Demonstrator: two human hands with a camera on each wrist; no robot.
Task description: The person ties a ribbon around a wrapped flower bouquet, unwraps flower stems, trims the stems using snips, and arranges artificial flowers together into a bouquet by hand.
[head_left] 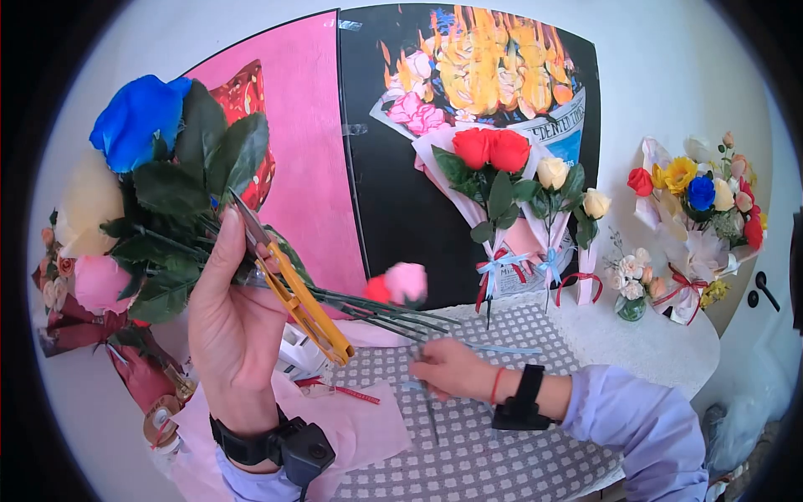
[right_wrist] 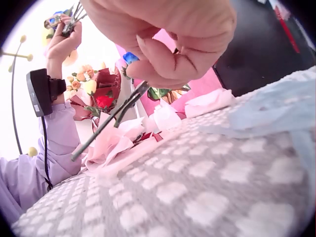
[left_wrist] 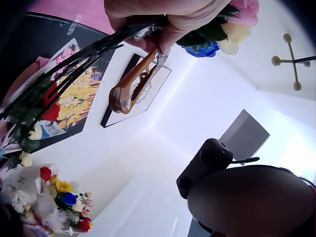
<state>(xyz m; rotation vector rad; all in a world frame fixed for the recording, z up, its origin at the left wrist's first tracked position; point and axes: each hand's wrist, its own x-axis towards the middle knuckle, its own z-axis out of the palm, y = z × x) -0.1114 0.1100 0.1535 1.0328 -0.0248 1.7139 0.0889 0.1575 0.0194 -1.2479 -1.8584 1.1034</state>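
Raised at the left, my left hand (head_left: 242,318) grips a bunch of roses by the stems (head_left: 376,314), together with orange-handled scissors (head_left: 303,297) that slant down past the thumb. The bunch carries a blue rose (head_left: 138,121), a pink rose (head_left: 102,284), a cream rose (head_left: 90,209) and dark green leaves (head_left: 171,188). Low over the table, beyond the bunch's stem ends, my right hand (head_left: 456,368) has curled fingers. They pinch dark green stem pieces (right_wrist: 108,129), which point downward in the right wrist view.
A grey-and-white patterned cloth (head_left: 485,435) covers the table. Pink wrapping paper (head_left: 368,427), a red ribbon (head_left: 355,393) and a pale blue ribbon (head_left: 502,349) lie on it. Wrapped red roses (head_left: 493,151) stand at the back, with a mixed bouquet (head_left: 698,192) at the right.
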